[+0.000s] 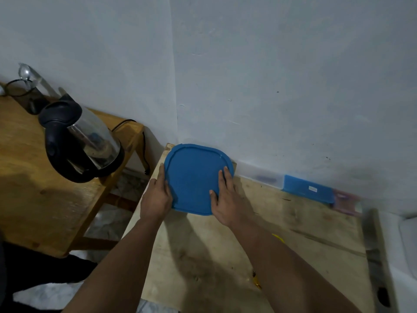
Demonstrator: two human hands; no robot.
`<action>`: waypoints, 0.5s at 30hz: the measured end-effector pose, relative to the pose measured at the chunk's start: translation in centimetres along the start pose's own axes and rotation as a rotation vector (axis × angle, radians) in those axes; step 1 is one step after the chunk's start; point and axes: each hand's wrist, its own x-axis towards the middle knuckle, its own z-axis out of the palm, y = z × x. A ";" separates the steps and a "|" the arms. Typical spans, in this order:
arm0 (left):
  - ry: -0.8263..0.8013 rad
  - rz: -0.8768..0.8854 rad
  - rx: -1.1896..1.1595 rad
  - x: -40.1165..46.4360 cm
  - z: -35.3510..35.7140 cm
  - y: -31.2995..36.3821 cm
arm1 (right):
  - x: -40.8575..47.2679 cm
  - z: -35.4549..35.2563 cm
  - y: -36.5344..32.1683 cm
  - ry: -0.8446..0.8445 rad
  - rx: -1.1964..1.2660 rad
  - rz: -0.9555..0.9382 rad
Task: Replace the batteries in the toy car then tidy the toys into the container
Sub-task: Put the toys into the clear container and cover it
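- Fingers of the left hand (pixel 158 197) lie straight and close together along the left edge of a blue, rounded-square plastic container lid (pixel 194 179), touching its rim; no curl around it is visible.
- Fingers of the right hand (pixel 226 199) are straight and slightly spread, resting flat on top of the lid near its right edge.
- Blue lid has a raised ridge just inside its rim and sits at the far left corner of a pale wooden table (pixel 282 233), close to the white wall (pixel 270 75); whatever lies beneath it is hidden.
- Both bare forearms reach forward from the bottom of the view, converging on the lid.
- Steel electric kettle with black handle (pixel 79 141) stands on a wooden side table (pixel 33 188) to the left.
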 end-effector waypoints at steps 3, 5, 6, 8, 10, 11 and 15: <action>-0.029 -0.003 0.040 0.7 -0.3 0.0 | -0.1 0.0 -0.1 0.012 0.012 -0.003; -0.045 -0.025 0.069 0.7 -0.4 0.4 | 0.1 -0.1 0.0 0.005 0.011 -0.004; -0.051 -0.036 0.089 0.6 -0.5 0.6 | 0.3 -0.1 0.0 0.003 0.008 -0.002; -0.058 -0.052 0.124 0.5 -0.6 0.8 | 0.3 0.1 0.0 0.019 0.031 -0.002; -0.063 -0.066 0.141 0.4 -0.7 0.9 | 0.0 0.7 -0.3 0.057 0.145 -0.015; -0.061 -0.065 0.147 0.4 -0.7 0.8 | -0.3 0.9 -0.5 0.083 0.208 -0.009; -0.061 -0.060 0.160 0.4 -0.7 0.8 | -0.8 1.5 -1.2 0.145 0.309 0.118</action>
